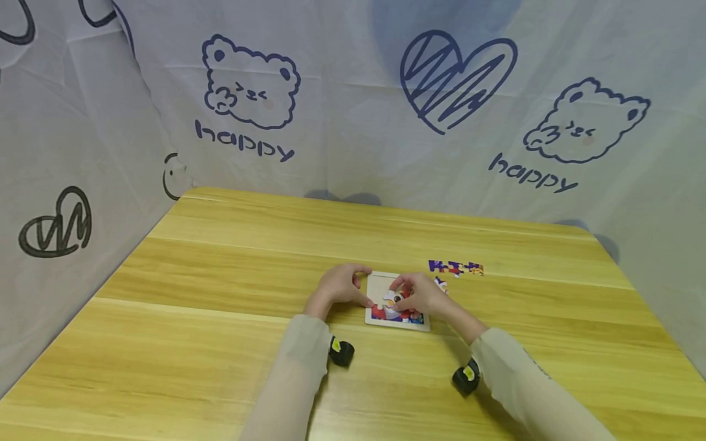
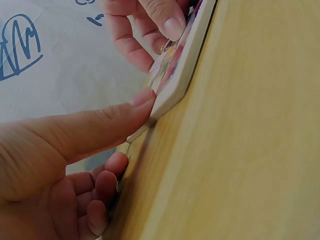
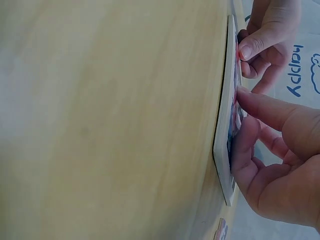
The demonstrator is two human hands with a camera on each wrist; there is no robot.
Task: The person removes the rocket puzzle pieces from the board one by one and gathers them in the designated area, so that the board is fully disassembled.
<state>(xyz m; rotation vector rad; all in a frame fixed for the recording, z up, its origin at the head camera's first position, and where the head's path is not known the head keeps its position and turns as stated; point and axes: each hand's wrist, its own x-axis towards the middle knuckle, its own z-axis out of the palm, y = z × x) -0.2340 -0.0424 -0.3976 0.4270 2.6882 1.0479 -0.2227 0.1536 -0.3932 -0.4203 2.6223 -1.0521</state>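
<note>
A square jigsaw tray (image 1: 378,285) with a pale frame lies on the table, its lower part filled with red, white and blue picture pieces. My left hand (image 1: 341,284) holds the tray by its left side, the thumb (image 2: 142,97) on the rim and the index finger at the upper left corner. Over the middle of the tray, my right hand (image 1: 420,294) pinches a mostly white jigsaw piece (image 1: 389,295) between thumb and fingers. In the right wrist view those fingertips are right at the tray's picture surface, and they hide part of the piece.
Several loose jigsaw pieces (image 1: 455,268) lie in a row behind the tray to the right, with another piece (image 1: 440,283) partly behind my right hand. A white cloth (image 1: 353,122) with bear and heart drawings hangs behind the wooden table (image 1: 193,294).
</note>
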